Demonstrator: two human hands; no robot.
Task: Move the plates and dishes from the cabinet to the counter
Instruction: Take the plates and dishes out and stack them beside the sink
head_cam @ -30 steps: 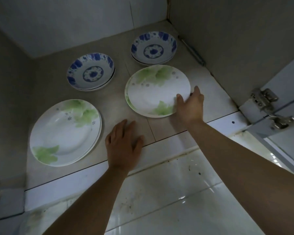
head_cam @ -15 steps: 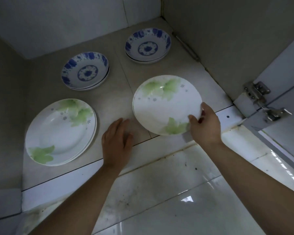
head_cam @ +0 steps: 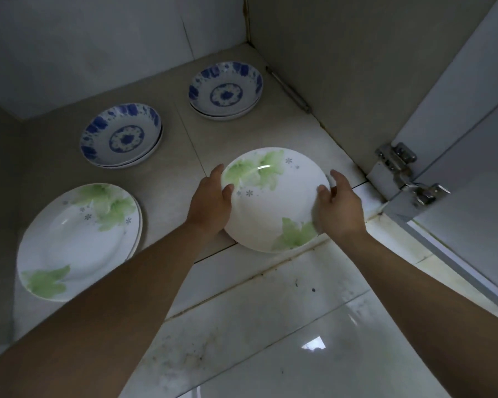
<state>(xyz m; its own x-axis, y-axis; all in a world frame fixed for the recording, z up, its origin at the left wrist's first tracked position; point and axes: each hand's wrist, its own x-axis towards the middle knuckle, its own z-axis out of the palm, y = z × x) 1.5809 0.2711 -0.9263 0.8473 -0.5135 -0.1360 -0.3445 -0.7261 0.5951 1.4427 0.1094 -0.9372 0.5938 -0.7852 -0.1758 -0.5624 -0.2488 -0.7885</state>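
A white plate with green leaves (head_cam: pixel 273 199) hangs over the front edge of the cabinet floor (head_cam: pixel 173 179), tilted slightly. My left hand (head_cam: pixel 210 202) grips its left rim and my right hand (head_cam: pixel 339 205) grips its right rim. A stack of similar green-leaf plates (head_cam: pixel 75 239) lies at the front left of the cabinet. Two stacks of blue-patterned dishes rest further back: one at the middle left (head_cam: pixel 121 136), one at the back right (head_cam: pixel 224 90).
The cabinet's right wall (head_cam: pixel 342 67) stands close to the held plate. A metal hinge (head_cam: pixel 406 176) and the open door (head_cam: pixel 472 124) are at the right. Glossy white tiles (head_cam: pixel 270 340) lie below the cabinet's front edge.
My right hand pulled the green-leaf plate forward to the cabinet's front edge. My left hand left the cabinet floor and took hold of the plate's left rim.
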